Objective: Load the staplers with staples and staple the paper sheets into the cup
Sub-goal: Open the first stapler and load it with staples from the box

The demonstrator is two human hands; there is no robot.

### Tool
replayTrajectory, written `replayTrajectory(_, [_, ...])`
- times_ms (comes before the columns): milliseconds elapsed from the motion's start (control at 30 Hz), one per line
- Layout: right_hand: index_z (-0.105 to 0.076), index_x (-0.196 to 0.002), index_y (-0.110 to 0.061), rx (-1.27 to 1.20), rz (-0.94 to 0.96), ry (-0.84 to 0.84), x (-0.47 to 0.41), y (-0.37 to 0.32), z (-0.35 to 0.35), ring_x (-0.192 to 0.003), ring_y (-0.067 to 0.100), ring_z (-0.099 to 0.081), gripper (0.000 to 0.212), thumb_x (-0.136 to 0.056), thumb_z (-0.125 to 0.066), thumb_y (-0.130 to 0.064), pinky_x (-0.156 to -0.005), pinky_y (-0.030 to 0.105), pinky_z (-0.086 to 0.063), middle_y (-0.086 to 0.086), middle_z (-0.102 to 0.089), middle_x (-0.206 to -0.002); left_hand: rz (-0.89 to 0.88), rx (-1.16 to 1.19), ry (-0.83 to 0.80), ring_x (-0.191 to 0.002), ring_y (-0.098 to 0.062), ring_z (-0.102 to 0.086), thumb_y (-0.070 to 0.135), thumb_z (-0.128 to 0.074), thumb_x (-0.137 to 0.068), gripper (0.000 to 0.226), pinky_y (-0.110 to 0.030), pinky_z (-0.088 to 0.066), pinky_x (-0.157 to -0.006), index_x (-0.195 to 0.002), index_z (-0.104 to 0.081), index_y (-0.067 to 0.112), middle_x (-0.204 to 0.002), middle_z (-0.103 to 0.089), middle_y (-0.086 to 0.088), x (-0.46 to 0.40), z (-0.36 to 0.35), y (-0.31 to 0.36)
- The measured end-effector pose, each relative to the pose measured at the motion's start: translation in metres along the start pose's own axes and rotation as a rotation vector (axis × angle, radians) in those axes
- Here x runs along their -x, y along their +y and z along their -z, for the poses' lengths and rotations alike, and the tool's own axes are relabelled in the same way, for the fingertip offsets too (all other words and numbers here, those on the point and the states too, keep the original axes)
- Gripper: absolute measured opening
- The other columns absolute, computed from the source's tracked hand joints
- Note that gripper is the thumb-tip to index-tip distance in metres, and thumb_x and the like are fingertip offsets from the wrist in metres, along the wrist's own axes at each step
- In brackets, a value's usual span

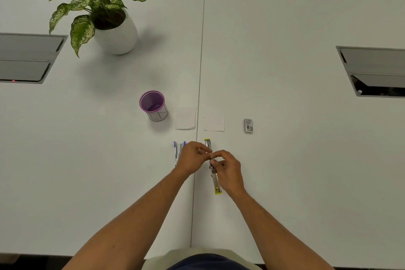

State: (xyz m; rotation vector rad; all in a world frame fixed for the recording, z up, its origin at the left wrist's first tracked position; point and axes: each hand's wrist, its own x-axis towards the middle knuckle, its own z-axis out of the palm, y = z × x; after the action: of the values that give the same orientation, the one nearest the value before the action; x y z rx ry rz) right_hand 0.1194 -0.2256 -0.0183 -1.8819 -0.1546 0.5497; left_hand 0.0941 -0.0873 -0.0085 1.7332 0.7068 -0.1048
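White laminate table (pixel 285 160), seam down its middle. Purple mesh cup (pixel 152 103) stands left of two white paper squares (pixel 185 118). Yellow-ended metal stapler (pixel 215 180) lies flapped open under your hands; blue stapler (pixel 178 151) just left, partly hidden. Your left hand (pixel 190 156) and right hand (pixel 228 170) meet fingertips, pinching something tiny; can't tell what. Small silver staple box (pixel 248 125) far right.

The white worktop (pixel 285 28) carries a potted plant (pixel 114 28), purple cup (pixel 153 105), two paper sheets (pixel 185 118), perhaps a staple box (pixel 248 125), and two opened staplers (pixel 215 182).
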Motion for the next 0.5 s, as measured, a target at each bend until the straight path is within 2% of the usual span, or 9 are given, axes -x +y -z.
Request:
replayTrajectory(133, [-0.066,-0.092,-0.014,-0.003,-0.002,-0.008,0.0028,-0.0001,0.0007,-0.066,0.014,-0.068,0.015,-0.09,-0.062,0.0,-0.062,0.024,-0.058,0.009,-0.067,-0.096,0.132,0.204,-0.032,-0.095,-0.025,-0.067,0.005,-0.078,-0.073,0.05,-0.045,-0.057,-0.088,-0.115,-0.056,0.021,-0.108,-0.062,-0.008,-0.0004,-0.0004,0.0005])
replayTrajectory(200, [-0.065,-0.09,-0.017,0.002,0.008,-0.013,0.004,-0.0022,0.0009,-0.068,0.017,-0.068,0.017,-0.09,-0.062,0.0,-0.062,0.023,-0.058,0.006,-0.066,-0.098,0.195,0.294,-0.055,-0.093,-0.028,-0.068,0.003,-0.075,-0.076,0.063,-0.044,-0.058,-0.087,-0.129,-0.046,0.021,-0.112,-0.06,-0.018,-0.0014,-0.0011,-0.0014])
replayTrajectory(267, [-0.064,-0.087,-0.022,0.006,0.024,-0.023,0.005,-0.0048,0.001,-0.07,0.019,-0.068,0.022,-0.09,-0.063,0.0,-0.062,0.022,-0.057,0.005,-0.066,-0.098,0.227,0.385,-0.062,-0.084,-0.025,-0.069,-0.001,-0.068,-0.083,0.06,-0.036,-0.06,-0.078,-0.134,-0.041,0.015,-0.112,-0.062,-0.026,-0.0011,-0.0027,-0.0005])
replayTrajectory(333, [-0.063,-0.085,-0.026,0.018,0.035,-0.031,0.0062,-0.0062,0.001,-0.07,0.019,-0.069,0.026,-0.09,-0.063,-0.001,-0.064,0.026,-0.059,0.003,-0.065,-0.098,0.252,0.429,-0.046,-0.076,-0.022,-0.067,-0.003,-0.064,-0.086,0.052,-0.032,-0.06,-0.071,-0.131,-0.043,0.011,-0.105,-0.067,-0.025,-0.0013,-0.0046,0.0029])
replayTrajectory(433, [-0.064,-0.085,-0.024,0.015,0.036,-0.035,0.0074,-0.0059,0.0012,-0.069,0.019,-0.069,0.023,-0.09,-0.063,-0.001,-0.066,0.033,-0.06,0.003,-0.065,-0.098,0.309,0.452,-0.004,-0.068,-0.021,-0.063,-0.002,-0.062,-0.085,0.045,-0.033,-0.059,-0.069,-0.126,-0.047,0.011,-0.093,-0.07,-0.02,-0.0044,-0.0065,0.0057])
replayTrajectory(500, [-0.063,-0.085,-0.026,0.019,0.036,-0.029,0.0077,-0.007,0.0015,-0.07,0.019,-0.069,0.024,-0.09,-0.063,-0.002,-0.067,0.033,-0.061,0.005,-0.065,-0.098,0.323,0.435,0.016,-0.069,-0.021,-0.064,0.001,-0.062,-0.086,0.042,-0.033,-0.059,-0.068,-0.125,-0.05,0.012,-0.096,-0.071,-0.021,-0.0064,-0.0071,0.0049])
